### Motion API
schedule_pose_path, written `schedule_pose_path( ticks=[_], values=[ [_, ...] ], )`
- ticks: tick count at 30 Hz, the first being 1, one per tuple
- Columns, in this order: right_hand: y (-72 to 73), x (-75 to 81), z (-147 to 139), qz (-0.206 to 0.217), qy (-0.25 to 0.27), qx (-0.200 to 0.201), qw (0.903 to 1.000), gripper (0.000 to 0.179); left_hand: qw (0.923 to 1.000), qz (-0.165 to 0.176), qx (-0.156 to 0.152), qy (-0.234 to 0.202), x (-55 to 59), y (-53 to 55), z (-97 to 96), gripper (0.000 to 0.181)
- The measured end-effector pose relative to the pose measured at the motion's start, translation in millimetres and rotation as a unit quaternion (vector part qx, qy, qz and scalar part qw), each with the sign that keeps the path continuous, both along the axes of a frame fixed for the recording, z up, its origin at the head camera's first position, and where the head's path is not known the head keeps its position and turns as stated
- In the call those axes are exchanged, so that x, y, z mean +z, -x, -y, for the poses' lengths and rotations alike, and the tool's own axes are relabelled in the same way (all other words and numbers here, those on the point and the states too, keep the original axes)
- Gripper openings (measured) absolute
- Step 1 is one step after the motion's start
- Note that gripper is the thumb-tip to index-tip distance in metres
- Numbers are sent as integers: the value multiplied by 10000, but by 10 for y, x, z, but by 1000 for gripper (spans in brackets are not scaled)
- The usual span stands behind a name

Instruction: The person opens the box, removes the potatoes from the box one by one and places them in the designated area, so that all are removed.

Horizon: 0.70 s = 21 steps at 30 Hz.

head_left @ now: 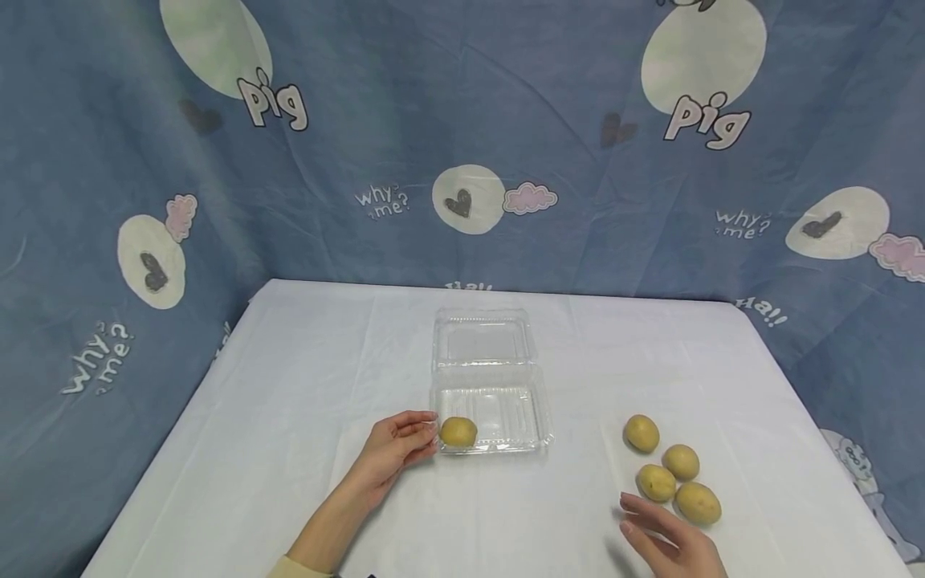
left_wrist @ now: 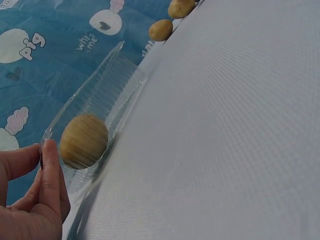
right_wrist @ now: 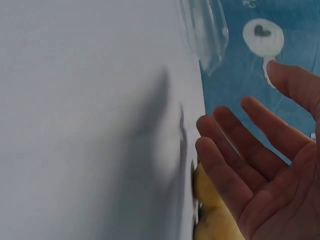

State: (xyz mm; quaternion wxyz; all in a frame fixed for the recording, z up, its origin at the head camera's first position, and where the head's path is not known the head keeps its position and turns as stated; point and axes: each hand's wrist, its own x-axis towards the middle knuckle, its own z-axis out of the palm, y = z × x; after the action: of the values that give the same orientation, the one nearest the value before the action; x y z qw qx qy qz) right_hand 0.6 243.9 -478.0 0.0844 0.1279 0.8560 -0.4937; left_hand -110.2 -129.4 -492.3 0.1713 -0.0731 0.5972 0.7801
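A clear plastic clamshell container [head_left: 506, 417] lies with its lid [head_left: 484, 337] folded back, away from me. One potato [head_left: 458, 432] sits in the near left corner of its base. My left hand [head_left: 401, 449] pinches the container's left rim between thumb and fingers, beside that potato; the left wrist view shows the grip at the edge [left_wrist: 48, 134]. My right hand [head_left: 675, 542] is above the table at the lower right, its fingers spread and nothing held. Just beyond it several potatoes [head_left: 658, 483] lie in a loose group, partly hidden by the fingers in the right wrist view.
A white cloth [head_left: 311, 433] covers the table. Blue printed fabric [head_left: 405, 120] hangs behind it and along both sides. The potato group lies to the right of the container, with a stretch of cloth between them.
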Motion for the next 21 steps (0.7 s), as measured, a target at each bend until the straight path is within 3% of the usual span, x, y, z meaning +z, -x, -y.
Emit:
schedule_pose_path(
  ticks=[5, 13, 21],
  values=[
    [66, 77, 64, -501, -58, 256, 9984, 39, 10000, -10, -3, 5, -2, -1, 2, 42],
    [165, 100, 137, -967, -190, 421, 9942, 33, 10000, 21, 21, -24, -12, 3, 1, 41],
    [271, 99, 231, -2073, -288, 732, 9751, 28, 10000, 42, 37, -44, -13, 1, -1, 41]
  ],
)
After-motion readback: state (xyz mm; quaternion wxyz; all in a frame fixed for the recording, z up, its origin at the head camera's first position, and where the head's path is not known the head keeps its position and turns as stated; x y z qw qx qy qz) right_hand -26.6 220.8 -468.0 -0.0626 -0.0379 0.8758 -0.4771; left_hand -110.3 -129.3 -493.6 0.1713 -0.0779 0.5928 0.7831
